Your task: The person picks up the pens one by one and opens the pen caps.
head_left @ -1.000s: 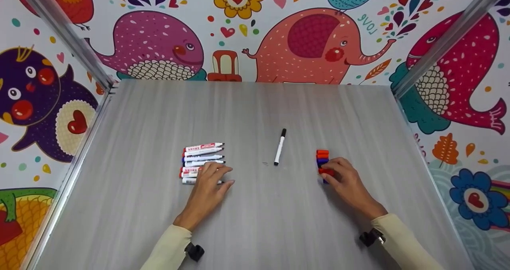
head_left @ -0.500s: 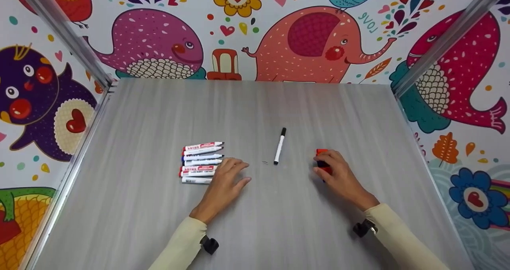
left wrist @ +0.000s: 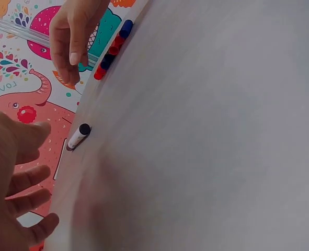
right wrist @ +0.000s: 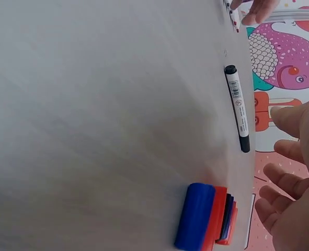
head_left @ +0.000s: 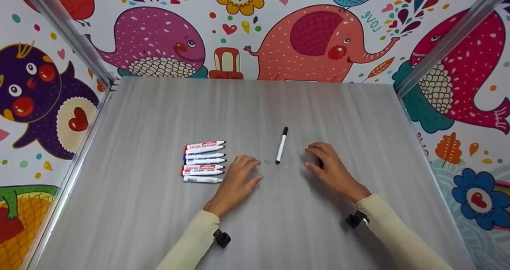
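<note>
My left hand [head_left: 235, 182] hovers over the table just right of a row of several uncapped markers [head_left: 204, 145], its fingers relaxed and holding nothing. The markers are white-bodied, with red, blue or plain left ends and their tips to the right. My right hand [head_left: 332, 173] is above a line of blue and red marker caps [right wrist: 196, 217], with loosely bent fingers apart from them. In the head view this hand hides most of the caps. Between both hands lies a white marker [head_left: 281, 145] with its black cap on.
The grey wood-grain table [head_left: 255, 230] has small dark pen strokes [head_left: 267, 162] near the capped marker. Patterned cartoon walls [head_left: 159, 42] stand at the back and sides, with metal posts [head_left: 446, 38] at the corners.
My left hand has moved right, off the uncapped markers. The right hand has lifted from the caps and shifted left and slightly away from me. Markers stay where they were.
</note>
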Demonstrator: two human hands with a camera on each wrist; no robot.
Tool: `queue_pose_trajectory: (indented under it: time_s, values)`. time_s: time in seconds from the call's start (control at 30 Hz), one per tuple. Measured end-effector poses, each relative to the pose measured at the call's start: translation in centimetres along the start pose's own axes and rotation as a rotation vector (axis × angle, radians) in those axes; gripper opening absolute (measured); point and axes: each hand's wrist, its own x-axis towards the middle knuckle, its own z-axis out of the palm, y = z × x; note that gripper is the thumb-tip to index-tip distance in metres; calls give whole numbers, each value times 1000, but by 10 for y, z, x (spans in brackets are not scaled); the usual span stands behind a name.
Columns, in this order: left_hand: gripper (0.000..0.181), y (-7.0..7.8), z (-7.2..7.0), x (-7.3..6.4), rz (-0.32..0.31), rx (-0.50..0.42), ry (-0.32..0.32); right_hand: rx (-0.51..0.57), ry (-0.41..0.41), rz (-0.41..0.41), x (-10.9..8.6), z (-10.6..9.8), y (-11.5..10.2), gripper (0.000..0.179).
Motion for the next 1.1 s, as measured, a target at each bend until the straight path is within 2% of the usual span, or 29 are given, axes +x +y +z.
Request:
queue_pose_trajectory:
  time_s: [0.2,0.37,0.53,0.77,1.1]
  values:
    - [38,1,8,8,9,13,-24,15,-56,70,10,4,-3,46]
    - [41,3,15,14,21,22,-40,29,-100,96,17,8,-3,51]
    - [45,3,21,20,6,25,-75,9,-124,120,21,13,-4,55]
    - [52,4,25,25,-44,18,-120,-24,-155,105,33,24,-4,60]
    - [55,0,39,33,-41,12,-125,-29,-171,132,49,31,-1,63]
